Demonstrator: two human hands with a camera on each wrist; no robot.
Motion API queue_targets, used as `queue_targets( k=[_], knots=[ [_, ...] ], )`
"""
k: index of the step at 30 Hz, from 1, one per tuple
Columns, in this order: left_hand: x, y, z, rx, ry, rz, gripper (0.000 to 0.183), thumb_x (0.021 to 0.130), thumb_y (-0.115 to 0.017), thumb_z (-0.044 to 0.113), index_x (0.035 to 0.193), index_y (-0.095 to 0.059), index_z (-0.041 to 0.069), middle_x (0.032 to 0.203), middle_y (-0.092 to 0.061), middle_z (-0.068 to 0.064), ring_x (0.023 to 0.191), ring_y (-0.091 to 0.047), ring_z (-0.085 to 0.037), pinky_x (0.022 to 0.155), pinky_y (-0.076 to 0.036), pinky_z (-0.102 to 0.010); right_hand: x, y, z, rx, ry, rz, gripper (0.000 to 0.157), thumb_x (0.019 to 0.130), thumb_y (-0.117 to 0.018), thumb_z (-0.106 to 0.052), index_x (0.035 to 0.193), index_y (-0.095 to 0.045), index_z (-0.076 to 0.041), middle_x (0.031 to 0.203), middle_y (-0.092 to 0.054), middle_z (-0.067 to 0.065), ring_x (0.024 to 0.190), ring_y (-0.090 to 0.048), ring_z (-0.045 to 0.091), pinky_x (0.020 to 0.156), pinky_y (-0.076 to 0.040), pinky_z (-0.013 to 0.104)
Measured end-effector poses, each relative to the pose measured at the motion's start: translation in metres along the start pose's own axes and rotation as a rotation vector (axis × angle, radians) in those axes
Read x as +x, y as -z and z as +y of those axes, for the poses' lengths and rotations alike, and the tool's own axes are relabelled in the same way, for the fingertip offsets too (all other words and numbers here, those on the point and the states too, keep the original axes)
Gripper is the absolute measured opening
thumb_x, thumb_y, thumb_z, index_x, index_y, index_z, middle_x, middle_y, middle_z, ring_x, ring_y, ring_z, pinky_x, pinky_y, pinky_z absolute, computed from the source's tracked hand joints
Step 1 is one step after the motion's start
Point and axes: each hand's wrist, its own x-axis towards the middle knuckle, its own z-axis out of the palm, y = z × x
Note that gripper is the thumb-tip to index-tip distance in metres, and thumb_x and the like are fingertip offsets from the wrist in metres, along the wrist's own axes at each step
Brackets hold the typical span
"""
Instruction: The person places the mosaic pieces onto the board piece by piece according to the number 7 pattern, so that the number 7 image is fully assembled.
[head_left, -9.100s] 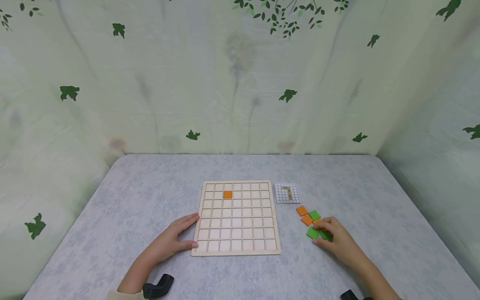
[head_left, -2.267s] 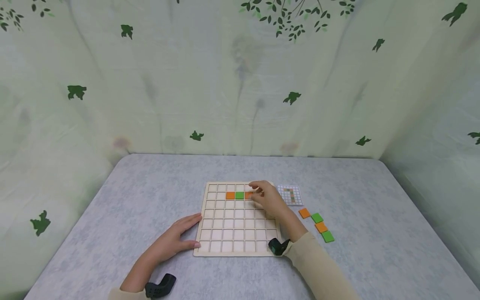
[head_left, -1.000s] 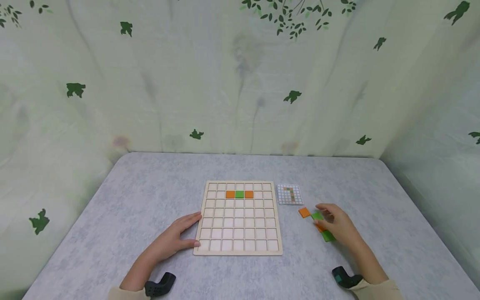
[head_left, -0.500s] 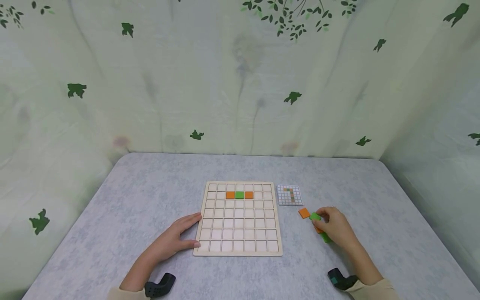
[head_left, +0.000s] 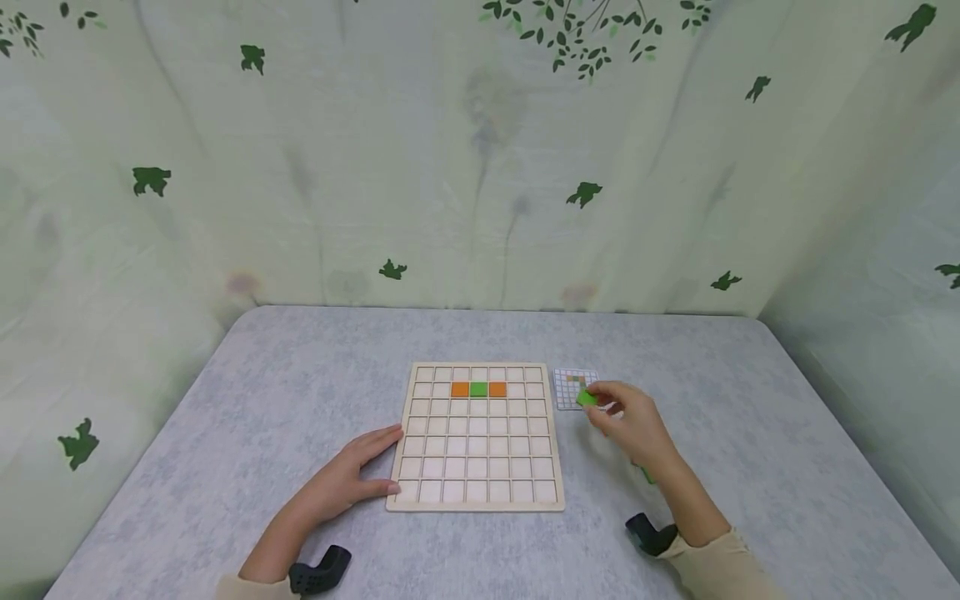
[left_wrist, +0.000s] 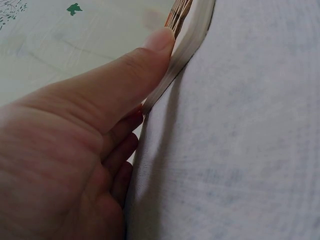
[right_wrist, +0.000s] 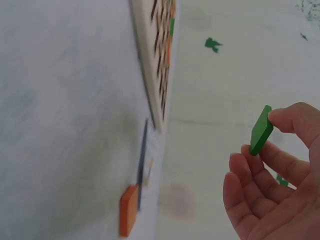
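Note:
My right hand [head_left: 636, 423] pinches a green square tile [head_left: 585, 398] between thumb and fingers, held up over the pattern card [head_left: 564, 400]. The right wrist view shows that tile [right_wrist: 261, 131] tilted on edge, clear of the table. A wooden grid board [head_left: 477, 448] lies mid-table. In its second row sit an orange tile [head_left: 460, 389], a green tile [head_left: 478, 389] and another orange tile [head_left: 497, 389], side by side. At the board's left edge rests my left hand [head_left: 347, 475], fingers extended; its thumb [left_wrist: 160, 42] touches the rim.
Behind my right hand and forearm, loose tiles are mostly hidden; a sliver of a green tile [head_left: 649, 476] shows. One orange tile [right_wrist: 128, 211] lies on the table near the card in the right wrist view. A pale leaf-patterned curtain [head_left: 480, 167] hangs behind the table.
From the loose tiles at right, my right hand has lifted a green tile and moved left and away toward the card. Earlier it set the green and second orange tiles. Left hand stays put.

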Motion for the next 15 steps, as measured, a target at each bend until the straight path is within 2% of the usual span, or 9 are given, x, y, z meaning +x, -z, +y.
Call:
queue_targets(
  k=[4,7,12,15],
  knots=[
    [0.0,0.0,0.0,0.0,0.003,0.002,0.082,0.072,-0.071,0.041,0.139,-0.037,0.01,0.142,-0.031,-0.01,0.13,-0.022,-0.035,0.1,-0.02,-0.055,0.016,-0.018,-0.023,0.085,0.06,-0.038,0.027,0.08,-0.068,-0.007,0.106,-0.062,-0.002,0.097,-0.06,0.006,0.083,-0.056,0.018,0.068,-0.049,0.036],
    [0.001,0.0,0.0,0.002,0.01,0.001,0.082,0.072,-0.071,0.042,0.139,-0.037,0.011,0.142,-0.031,-0.009,0.13,-0.022,-0.034,0.1,-0.02,-0.055,0.028,-0.034,-0.033,0.135,0.071,-0.102,0.027,0.081,-0.067,-0.009,0.108,-0.062,-0.004,0.1,-0.059,0.005,0.085,-0.057,0.017,0.073,-0.05,0.032],
    [0.0,0.0,0.0,0.005,0.013,0.0,0.081,0.071,-0.071,0.042,0.139,-0.037,0.012,0.143,-0.031,-0.008,0.13,-0.021,-0.034,0.1,-0.02,-0.055,0.045,-0.065,-0.038,0.197,0.063,-0.224,0.029,0.084,-0.065,-0.01,0.112,-0.06,-0.005,0.108,-0.057,0.006,0.092,-0.058,0.018,0.078,-0.049,0.027],
    [0.0,0.0,0.0,0.006,0.012,0.001,0.081,0.071,-0.071,0.042,0.139,-0.037,0.011,0.143,-0.031,-0.008,0.13,-0.021,-0.034,0.1,-0.02,-0.055,0.053,-0.082,-0.036,0.223,0.07,-0.295,0.03,0.085,-0.063,-0.009,0.114,-0.059,-0.003,0.11,-0.056,0.008,0.096,-0.058,0.02,0.077,-0.049,0.025]
  ],
)
